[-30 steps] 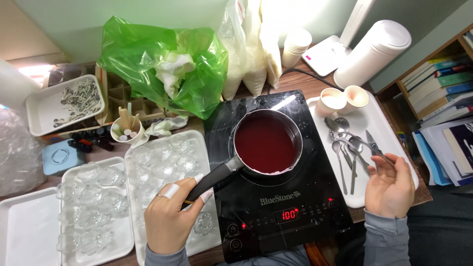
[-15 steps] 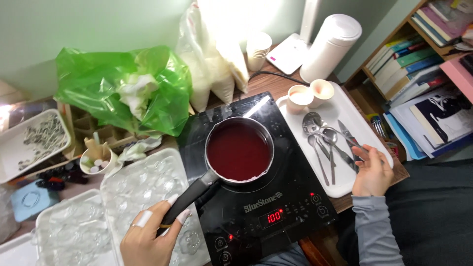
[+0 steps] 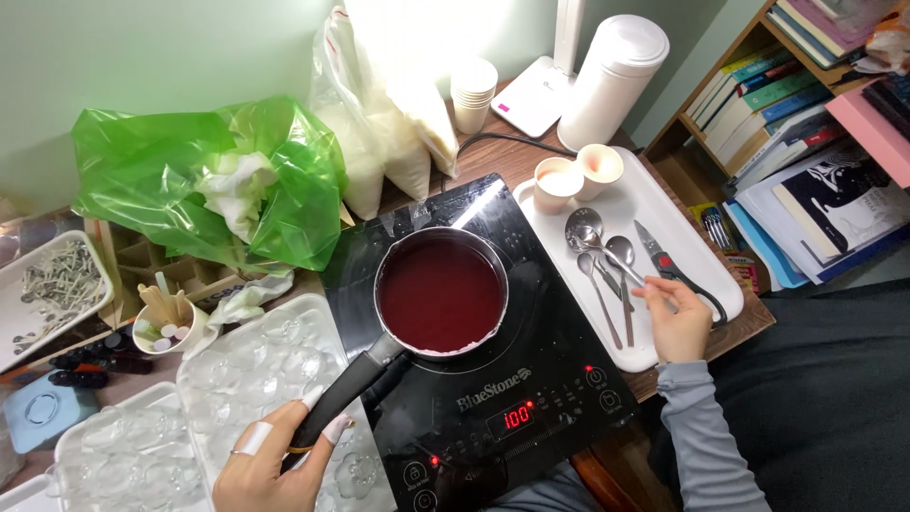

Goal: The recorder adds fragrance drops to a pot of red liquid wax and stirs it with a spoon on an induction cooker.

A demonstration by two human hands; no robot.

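Head view, looking down: left hand (image 3: 275, 465) closed around black handle (image 3: 346, 393) of saucepan (image 3: 441, 292), fingers wrapped, white bandage on one finger. Saucepan filled with dark red liquid, seated on black induction cooktop (image 3: 531, 379) just ahead and to the right of that hand; red digits lit on control panel beside the handle end. Clear plastic mould trays (image 3: 265, 365) positioned directly under and to the left of the left hand. Right hand (image 3: 675, 318) lowered onto white tray (image 3: 697, 251), fingers loosely curled, fingertips touching metal spoons (image 3: 602, 251); whether a spoon was actually pinched could not be determined. Scissors (image 3: 678, 270) with black handles located just beyond the right hand's fingers, on the same tray. Two small cups (image 3: 573, 175) placed at the far end of the tray, well ahead of the right hand. Green plastic bag (image 3: 204, 185) located far ahead of the left hand, with small cup of wooden sticks (image 3: 163, 322) between bag and mould trays. White cylindrical container (image 3: 611, 81) and bookshelf (image 3: 806, 104) located beyond the right hand.
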